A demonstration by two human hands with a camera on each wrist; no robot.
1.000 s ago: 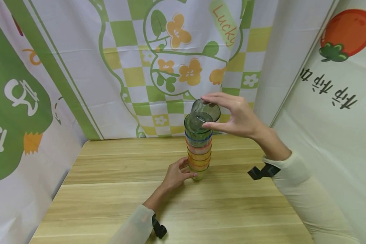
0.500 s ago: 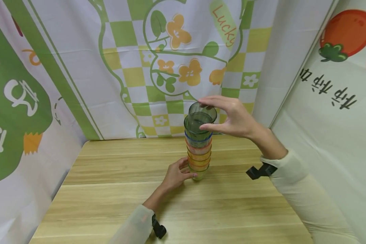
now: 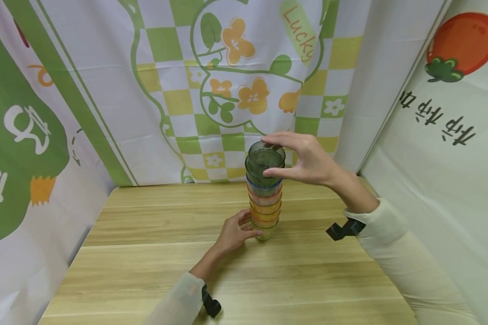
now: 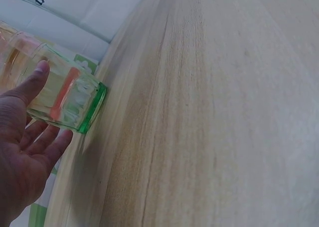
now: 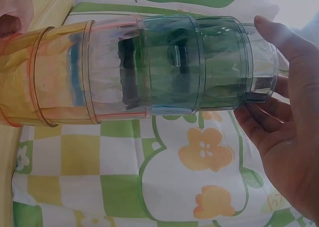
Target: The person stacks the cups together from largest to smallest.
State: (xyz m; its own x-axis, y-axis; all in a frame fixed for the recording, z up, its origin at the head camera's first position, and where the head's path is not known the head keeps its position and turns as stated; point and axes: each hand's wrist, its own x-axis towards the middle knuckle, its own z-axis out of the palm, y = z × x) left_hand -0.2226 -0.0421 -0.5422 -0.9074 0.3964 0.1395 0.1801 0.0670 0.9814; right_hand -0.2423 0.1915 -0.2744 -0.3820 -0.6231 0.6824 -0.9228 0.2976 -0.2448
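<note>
A tall stack of nested see-through cups [image 3: 265, 205] stands upright on the wooden table. From the bottom it runs light green, orange-yellow, pink, blue-rimmed and green. Around the lowest, light green cup [image 4: 70, 87] my left hand [image 3: 233, 232] holds with thumb on one side and fingers on the other. My right hand [image 3: 309, 158] pinches the smoky grey cup [image 3: 264, 153] by its rim at the top. In the right wrist view, most of that grey cup [image 5: 264, 62] sits inside the green cup [image 5: 224, 62], only its rim end showing past it.
The wooden table [image 3: 166, 271] reaches back to a hanging cloth [image 3: 179, 104] with green and yellow checks, close behind the stack. Printed cloths also hang at the left [image 3: 20, 135] and right [image 3: 431, 158]. A black strap mount [image 3: 345, 229] sits on the right wrist.
My right hand has moved down and slightly left, lowering the grey cup into the green one. The left hand and the rest of the stack have stayed in place.
</note>
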